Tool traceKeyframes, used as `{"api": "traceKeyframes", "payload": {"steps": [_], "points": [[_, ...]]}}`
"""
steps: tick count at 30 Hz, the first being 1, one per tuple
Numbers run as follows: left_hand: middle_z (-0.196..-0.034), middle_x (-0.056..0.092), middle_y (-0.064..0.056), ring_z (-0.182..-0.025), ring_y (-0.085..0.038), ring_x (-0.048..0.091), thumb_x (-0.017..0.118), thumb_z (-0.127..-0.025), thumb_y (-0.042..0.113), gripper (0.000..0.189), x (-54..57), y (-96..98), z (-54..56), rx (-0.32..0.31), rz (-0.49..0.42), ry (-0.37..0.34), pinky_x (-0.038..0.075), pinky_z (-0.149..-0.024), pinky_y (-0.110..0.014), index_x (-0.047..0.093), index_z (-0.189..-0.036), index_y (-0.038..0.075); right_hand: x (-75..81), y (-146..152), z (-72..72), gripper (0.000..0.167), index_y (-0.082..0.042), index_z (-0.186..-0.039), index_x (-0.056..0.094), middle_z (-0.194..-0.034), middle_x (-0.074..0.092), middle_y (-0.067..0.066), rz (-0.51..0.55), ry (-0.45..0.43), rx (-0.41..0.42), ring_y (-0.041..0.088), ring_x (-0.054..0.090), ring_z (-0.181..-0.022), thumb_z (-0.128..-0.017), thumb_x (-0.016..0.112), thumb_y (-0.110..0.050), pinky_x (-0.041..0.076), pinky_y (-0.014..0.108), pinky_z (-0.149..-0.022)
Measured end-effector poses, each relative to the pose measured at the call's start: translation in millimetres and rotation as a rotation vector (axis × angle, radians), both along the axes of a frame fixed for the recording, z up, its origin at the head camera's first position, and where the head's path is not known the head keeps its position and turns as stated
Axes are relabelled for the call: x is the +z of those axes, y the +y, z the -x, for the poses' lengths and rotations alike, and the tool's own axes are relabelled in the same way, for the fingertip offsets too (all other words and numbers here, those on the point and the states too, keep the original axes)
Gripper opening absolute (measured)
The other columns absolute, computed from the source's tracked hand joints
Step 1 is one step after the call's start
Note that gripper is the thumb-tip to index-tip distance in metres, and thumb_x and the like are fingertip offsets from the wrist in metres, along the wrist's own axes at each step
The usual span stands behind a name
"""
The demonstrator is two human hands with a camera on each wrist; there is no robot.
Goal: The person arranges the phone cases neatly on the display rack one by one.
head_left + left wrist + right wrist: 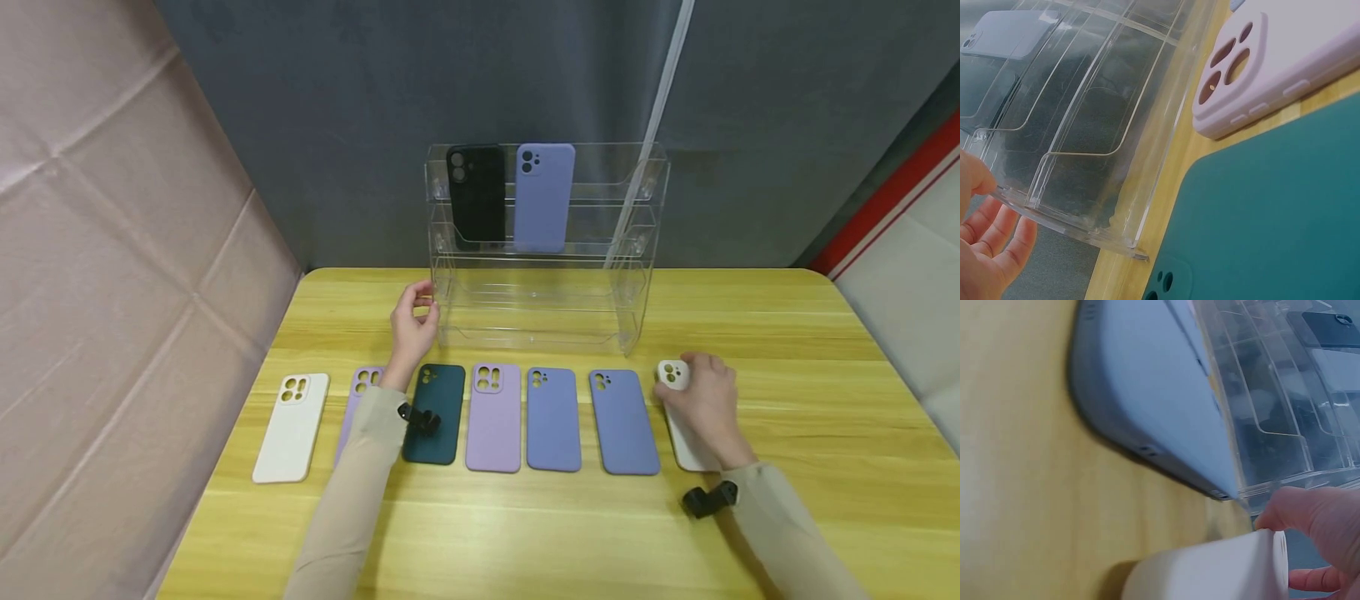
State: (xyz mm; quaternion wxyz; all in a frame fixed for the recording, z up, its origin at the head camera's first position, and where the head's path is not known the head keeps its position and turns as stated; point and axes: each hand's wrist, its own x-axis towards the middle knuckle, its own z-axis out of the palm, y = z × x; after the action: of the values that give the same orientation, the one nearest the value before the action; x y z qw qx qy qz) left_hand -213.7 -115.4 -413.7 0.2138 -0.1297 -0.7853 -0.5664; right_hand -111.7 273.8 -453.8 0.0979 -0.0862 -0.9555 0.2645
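Observation:
On the right, my right hand (707, 402) grips a white phone case (690, 450) by its sides, thumb on the left edge. The right wrist view shows the white case (1210, 572) between thumb and fingers, its lower end over the wood. At the clear acrylic display rack (532, 337), my left hand (414, 329) holds the left side panel. In the left wrist view, thumb and fingers lie on either side of the panel edge (1072, 232). A black phone case (477, 196) and a lavender-blue one (543, 200) stand in the rack's top tier.
A row of phone cases lies before the rack: white (292, 429), light purple (366, 382) partly under my left forearm, dark green (442, 433), light purple (493, 429) and two lavender-blue (553, 425). A grey curtain (360, 150) hangs behind the wooden table (795, 350).

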Motion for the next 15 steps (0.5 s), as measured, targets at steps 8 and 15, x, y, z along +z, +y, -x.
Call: {"api": "traceKeyframes", "payload": {"steps": [8,15], "points": [[-0.106,0.056,-0.033,-0.090,-0.045,0.056,0.053,-0.085,-0.015,0.030,0.1,0.1,0.8,-0.003,-0.011,-0.001,0.050,-0.068,-0.053,0.052,-0.115,-0.017,14.6,0,7.8,0.061,0.016,-0.115,0.048,-0.103,0.049,0.035,0.024,0.108,0.013,0.046,0.041,-0.093,-0.069,0.074,-0.013,0.034,0.055,-0.077],[-0.107,0.056,-0.033,-0.091,-0.044,0.056,0.053,-0.085,-0.014,0.031,0.2,0.2,0.7,-0.001,-0.010,-0.012,0.050,-0.069,-0.052,0.052,-0.116,-0.017,33.9,-3,20.8,0.054,0.016,-0.109,0.052,-0.100,0.052,0.033,0.033,0.266,0.051,0.045,0.044,-0.090,-0.067,0.074,-0.010,0.033,0.053,-0.078]]}}
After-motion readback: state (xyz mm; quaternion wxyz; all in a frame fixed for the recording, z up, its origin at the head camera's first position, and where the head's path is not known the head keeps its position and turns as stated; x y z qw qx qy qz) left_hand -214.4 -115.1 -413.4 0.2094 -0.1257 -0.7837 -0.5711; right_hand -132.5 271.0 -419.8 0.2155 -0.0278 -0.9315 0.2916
